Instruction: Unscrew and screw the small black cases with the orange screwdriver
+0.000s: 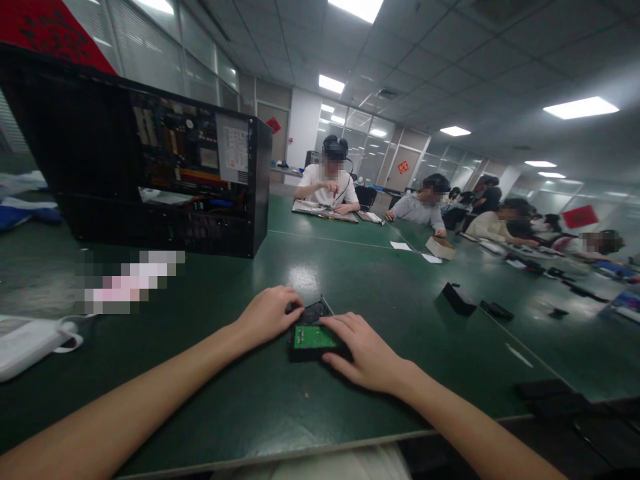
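A small black casing with a green circuit board [314,337] on its upper face lies on the green tabletop in front of me. Its near side and left end show. My right hand [363,350] grips it from the right, fingers over the top and thumb along the near side. Just behind the board is a dark, flat part [316,312] with a thin pale edge; I cannot tell whether it is joined to the casing. My left hand [273,312] is at that part's left side, fingers curled and thumb tip close against it. What its fingers hold is hidden.
An open computer case [200,167] stands at the left. A white device with a cable [30,343] lies at the far left. To the right are a black box [459,299] and a flat black piece [497,309]. Several people sit along the tables beyond, beside a cardboard box [441,247].
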Tool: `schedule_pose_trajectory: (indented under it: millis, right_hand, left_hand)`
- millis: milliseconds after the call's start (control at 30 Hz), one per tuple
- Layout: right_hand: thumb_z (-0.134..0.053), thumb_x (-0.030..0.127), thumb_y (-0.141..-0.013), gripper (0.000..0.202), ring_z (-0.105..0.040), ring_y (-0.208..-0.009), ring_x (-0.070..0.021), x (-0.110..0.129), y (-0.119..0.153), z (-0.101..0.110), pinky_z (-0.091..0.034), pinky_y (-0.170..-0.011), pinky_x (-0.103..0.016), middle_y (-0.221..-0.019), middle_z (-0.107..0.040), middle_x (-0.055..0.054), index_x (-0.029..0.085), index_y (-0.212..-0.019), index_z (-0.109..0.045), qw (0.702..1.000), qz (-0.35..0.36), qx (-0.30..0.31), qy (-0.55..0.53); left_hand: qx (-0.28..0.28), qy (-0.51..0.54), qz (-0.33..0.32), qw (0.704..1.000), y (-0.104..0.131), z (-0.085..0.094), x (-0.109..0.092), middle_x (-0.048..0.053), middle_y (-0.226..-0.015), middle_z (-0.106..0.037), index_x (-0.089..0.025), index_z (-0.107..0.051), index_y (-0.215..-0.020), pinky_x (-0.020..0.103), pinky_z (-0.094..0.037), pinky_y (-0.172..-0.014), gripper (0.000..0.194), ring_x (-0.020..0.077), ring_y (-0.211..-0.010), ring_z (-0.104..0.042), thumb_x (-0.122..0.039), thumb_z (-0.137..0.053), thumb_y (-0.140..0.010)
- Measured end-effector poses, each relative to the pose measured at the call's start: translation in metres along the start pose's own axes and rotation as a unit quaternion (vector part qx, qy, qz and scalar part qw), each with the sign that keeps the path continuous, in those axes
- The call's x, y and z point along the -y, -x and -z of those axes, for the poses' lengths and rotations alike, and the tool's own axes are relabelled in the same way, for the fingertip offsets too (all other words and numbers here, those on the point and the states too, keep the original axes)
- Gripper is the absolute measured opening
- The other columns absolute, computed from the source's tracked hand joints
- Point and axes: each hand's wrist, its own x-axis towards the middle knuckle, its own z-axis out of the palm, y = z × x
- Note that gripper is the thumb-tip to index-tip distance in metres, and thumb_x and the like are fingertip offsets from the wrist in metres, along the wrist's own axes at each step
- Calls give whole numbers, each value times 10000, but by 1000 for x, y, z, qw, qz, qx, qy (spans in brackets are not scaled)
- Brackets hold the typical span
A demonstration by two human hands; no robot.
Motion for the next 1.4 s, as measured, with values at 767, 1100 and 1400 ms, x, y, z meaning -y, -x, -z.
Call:
schedule_pose_trajectory:
  millis: [767,1100,1400]
  right_hand:
    - [-764,286,-888,527,-614,-1055,-233,-3,10,9,-506,-920,-405,-1213,-685,-82,245,-1367,-549,989,4,-122,-79]
    - [-767,280,-892,507,-614,-1069,-234,-2,9,10,-512,-930,-410,-1214,-694,-81,247,-1356,-563,988,19,-123,-93]
    - [-762,295,-898,512,-613,-1083,-231,-3,10,10,-514,-950,-414,-1230,-688,-78,251,-1365,-558,989,17,-119,-91]
  left_hand:
    - [-27,11,20,999,3,1,4,62,-961,-770,-199,-766,-965,326,-495,-775,221,248,-886,-713,-304,-571,-966]
    - [-26,10,31,999,1,4,1,70,-963,-794,-205,-786,-989,322,-501,-764,252,261,-884,-732,-330,-568,-969]
    - [-30,4,36,999,2,2,2,68,-965,-797,-229,-776,-1028,317,-516,-760,249,256,-872,-742,-341,-559,-976]
